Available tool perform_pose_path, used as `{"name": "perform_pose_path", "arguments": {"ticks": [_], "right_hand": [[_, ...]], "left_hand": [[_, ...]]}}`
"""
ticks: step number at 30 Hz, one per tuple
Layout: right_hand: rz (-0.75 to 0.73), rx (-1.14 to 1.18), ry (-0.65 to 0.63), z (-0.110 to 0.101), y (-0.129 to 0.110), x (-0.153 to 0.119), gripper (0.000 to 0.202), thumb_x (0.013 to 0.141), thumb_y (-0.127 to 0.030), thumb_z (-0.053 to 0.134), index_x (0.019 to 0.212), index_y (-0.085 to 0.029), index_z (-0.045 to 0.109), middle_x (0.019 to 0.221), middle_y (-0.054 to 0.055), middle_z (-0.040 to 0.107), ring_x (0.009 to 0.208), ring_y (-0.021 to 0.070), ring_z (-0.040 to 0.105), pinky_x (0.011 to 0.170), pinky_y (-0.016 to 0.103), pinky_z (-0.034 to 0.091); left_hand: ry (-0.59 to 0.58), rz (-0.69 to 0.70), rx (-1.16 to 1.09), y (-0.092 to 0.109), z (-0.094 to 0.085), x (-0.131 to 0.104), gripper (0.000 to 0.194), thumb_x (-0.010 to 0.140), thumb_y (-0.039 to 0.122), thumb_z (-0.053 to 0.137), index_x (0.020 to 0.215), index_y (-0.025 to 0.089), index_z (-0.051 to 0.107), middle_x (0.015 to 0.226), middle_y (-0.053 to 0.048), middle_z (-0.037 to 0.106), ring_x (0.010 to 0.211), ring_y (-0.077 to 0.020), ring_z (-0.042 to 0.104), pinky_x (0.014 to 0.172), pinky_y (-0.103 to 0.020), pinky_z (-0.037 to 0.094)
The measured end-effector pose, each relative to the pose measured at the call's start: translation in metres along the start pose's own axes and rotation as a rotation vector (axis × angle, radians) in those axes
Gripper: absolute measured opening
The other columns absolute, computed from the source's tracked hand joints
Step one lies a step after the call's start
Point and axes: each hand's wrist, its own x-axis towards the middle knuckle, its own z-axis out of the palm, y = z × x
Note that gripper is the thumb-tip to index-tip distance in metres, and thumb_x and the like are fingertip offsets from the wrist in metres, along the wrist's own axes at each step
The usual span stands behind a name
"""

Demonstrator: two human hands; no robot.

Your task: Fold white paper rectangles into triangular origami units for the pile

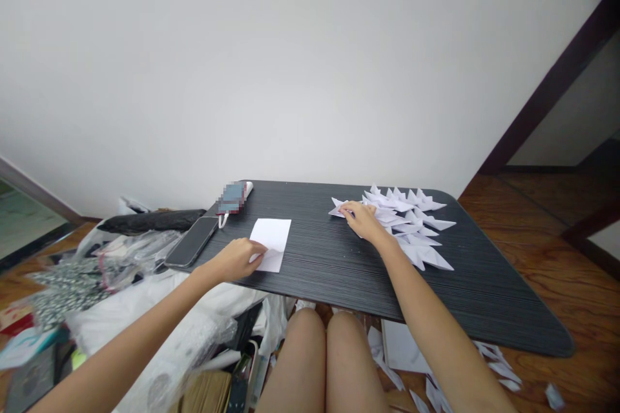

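Note:
A white sheet of paper [274, 235] lies on the dark tabletop, left of the middle. My left hand [241, 257] is at its lower left edge, with curled fingers closed on the paper. Farther right, my right hand [359, 218] pinches a folded paper boat [335, 208] at the left end of a group of similar boats. Several white paper boats [420, 239] stand close together in rows beside that hand. My right fingers partly cover the boat they hold.
A black phone [192, 242] lies at the table's [310, 206] left edge, near a propped device [232, 197] with a white cable. Plastic bags [145, 310] and clutter fill the floor at left. Paper scraps [501, 361] lie below right. A wall stands behind.

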Motion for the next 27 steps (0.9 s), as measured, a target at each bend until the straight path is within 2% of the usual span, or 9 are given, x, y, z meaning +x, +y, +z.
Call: {"name": "perform_pose_path", "arguments": {"ticks": [3,7,11,13,15,18,22,25,27], "right_hand": [[-0.008,0.006,0.003,-0.001,0.000,0.000,0.024,0.080,-0.022,0.040,0.081,-0.021,0.064,0.096,0.006,0.063,0.088,0.0205,0.053,0.075,0.036,0.022],[-0.019,0.022,0.015,-0.001,-0.001,-0.001,0.025,0.080,-0.022,0.039,0.081,-0.021,0.063,0.096,0.005,0.063,0.090,0.0210,0.053,0.077,0.038,0.023],[-0.018,0.062,0.035,0.000,-0.002,-0.001,0.024,0.080,-0.023,0.040,0.081,-0.020,0.064,0.096,0.006,0.063,0.093,0.0228,0.053,0.081,0.041,0.024],[-0.014,0.136,0.050,-0.002,-0.003,0.001,0.024,0.080,-0.025,0.041,0.082,-0.020,0.064,0.096,0.007,0.063,0.094,0.0231,0.053,0.083,0.042,0.027],[-0.008,0.278,0.072,-0.003,-0.007,0.003,0.024,0.079,-0.029,0.042,0.084,-0.019,0.064,0.096,0.007,0.063,0.095,0.0222,0.053,0.085,0.040,0.030],[0.044,0.601,0.077,-0.005,-0.017,0.006,0.027,0.077,-0.035,0.046,0.092,-0.018,0.062,0.098,0.007,0.063,0.097,0.0198,0.054,0.085,0.036,0.036],[0.203,1.067,0.047,-0.003,-0.030,0.009,0.035,0.068,-0.034,0.059,0.101,-0.020,0.057,0.107,0.006,0.059,0.097,0.0168,0.055,0.084,0.032,0.040],[0.285,1.311,0.118,-0.002,-0.027,0.012,0.032,0.060,-0.030,0.067,0.088,-0.017,0.059,0.083,0.004,0.066,0.076,0.0142,0.061,0.072,0.028,0.046],[0.361,1.413,0.227,-0.006,-0.019,0.014,0.029,0.056,-0.028,0.070,0.080,-0.016,0.057,0.068,0.001,0.066,0.062,0.0128,0.061,0.063,0.026,0.048]], "left_hand": [[0.137,-0.116,0.028,-0.009,-0.006,0.004,0.025,0.078,0.025,0.041,0.077,0.016,0.063,0.075,-0.007,0.065,0.068,-0.0172,0.060,0.061,-0.024,0.041],[0.405,-0.239,0.013,-0.026,-0.028,0.017,0.022,0.076,0.026,0.044,0.076,0.016,0.063,0.079,-0.007,0.065,0.069,-0.0183,0.059,0.063,-0.026,0.041],[0.613,-0.263,-0.218,-0.028,-0.054,0.038,0.018,0.071,0.030,0.053,0.071,0.017,0.064,0.072,-0.005,0.066,0.066,-0.0172,0.058,0.064,-0.026,0.041],[0.704,-0.309,-0.432,-0.022,-0.063,0.049,0.017,0.066,0.033,0.059,0.066,0.017,0.065,0.068,-0.005,0.065,0.062,-0.0168,0.057,0.060,-0.025,0.042],[0.733,-0.364,-0.679,-0.013,-0.067,0.061,0.019,0.061,0.034,0.063,0.066,0.016,0.065,0.066,-0.005,0.065,0.058,-0.0164,0.056,0.054,-0.024,0.042],[0.751,-0.374,-0.932,0.001,-0.064,0.080,0.023,0.057,0.035,0.066,0.066,0.014,0.066,0.065,-0.005,0.065,0.057,-0.0148,0.055,0.053,-0.023,0.041],[0.742,-0.317,-1.166,0.015,-0.047,0.114,0.027,0.058,0.035,0.065,0.067,0.010,0.064,0.062,-0.004,0.062,0.056,-0.0119,0.054,0.053,-0.021,0.041],[0.812,-0.327,-1.221,0.023,-0.028,0.144,0.027,0.059,0.037,0.063,0.065,0.011,0.060,0.055,-0.001,0.057,0.049,-0.0087,0.049,0.047,-0.019,0.036],[0.895,-0.369,-1.171,0.028,-0.016,0.161,0.026,0.060,0.037,0.062,0.065,0.012,0.059,0.056,0.000,0.057,0.049,-0.0082,0.049,0.047,-0.018,0.036]]}}
